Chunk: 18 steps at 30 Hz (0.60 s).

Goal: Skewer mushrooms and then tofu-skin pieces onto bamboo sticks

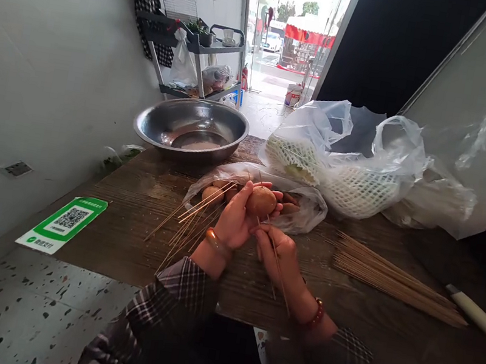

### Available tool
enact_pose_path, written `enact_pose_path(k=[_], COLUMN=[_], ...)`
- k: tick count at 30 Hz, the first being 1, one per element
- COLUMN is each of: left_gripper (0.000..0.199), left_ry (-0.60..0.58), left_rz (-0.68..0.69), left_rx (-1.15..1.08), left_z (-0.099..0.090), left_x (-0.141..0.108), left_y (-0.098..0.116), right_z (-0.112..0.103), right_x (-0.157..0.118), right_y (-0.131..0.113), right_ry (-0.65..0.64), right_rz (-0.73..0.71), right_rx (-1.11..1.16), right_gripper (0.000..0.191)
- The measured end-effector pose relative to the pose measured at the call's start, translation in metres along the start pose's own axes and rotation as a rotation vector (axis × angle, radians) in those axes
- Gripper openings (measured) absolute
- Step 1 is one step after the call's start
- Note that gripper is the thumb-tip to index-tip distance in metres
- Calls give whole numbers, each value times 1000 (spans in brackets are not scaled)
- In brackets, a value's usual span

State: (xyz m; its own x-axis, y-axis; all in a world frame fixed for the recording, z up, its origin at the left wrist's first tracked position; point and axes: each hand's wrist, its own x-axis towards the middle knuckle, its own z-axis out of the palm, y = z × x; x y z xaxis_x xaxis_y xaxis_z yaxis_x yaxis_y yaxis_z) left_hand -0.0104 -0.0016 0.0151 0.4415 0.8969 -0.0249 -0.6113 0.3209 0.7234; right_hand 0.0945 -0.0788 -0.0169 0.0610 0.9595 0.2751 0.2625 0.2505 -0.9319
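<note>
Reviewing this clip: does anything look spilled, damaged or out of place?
No spill or damage stands out. The only untidy spot is beside the left hand: skewers at the open plastic bag splay and cross at several angles, whereas the skewer bundle on the right lies nearly parallel.

Two hands point(237, 221) point(281, 254), two bracelets point(212, 238) point(318, 314) — one held brown oval point(262, 201); one basin point(229, 124); one QR card point(61, 224); skewers point(393, 280) — beyond counting.
</note>
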Motion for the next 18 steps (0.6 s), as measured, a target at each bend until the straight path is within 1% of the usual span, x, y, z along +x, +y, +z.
enact_pose_path(k=[4,6,8,10,11,13,15,16,18], left_gripper=[34,32,31,29,29,28,28,29,32], left_ry=[35,61,80,98,111,136,146,137,103], left_rz=[23,44,59,71,85,128,183,198,199], left_rx=[37,72,93,85,70,35,25,39,99], left_z=[2,3,2,0,-2,-5,-7,-7,-7], left_x=[1,2,3,5,6,9,10,11,11], left_y=[-1,-1,-1,1,2,4,5,5,3], right_z=[0,-1,-3,-6,-7,-11,-15,-16,-16], right_x=[4,6,8,10,11,14,17,17,17], right_y=[2,2,4,6,8,13,16,17,17], right_ry=[15,-14,-97,-187,-210,-192,-156,-161,-210], right_rz=[-76,-62,15,133,193,300,369,384,362], right_rx=[10,59,157,283,346,472,583,620,636], right_gripper=[29,31,35,43,47,52,56,58,60])
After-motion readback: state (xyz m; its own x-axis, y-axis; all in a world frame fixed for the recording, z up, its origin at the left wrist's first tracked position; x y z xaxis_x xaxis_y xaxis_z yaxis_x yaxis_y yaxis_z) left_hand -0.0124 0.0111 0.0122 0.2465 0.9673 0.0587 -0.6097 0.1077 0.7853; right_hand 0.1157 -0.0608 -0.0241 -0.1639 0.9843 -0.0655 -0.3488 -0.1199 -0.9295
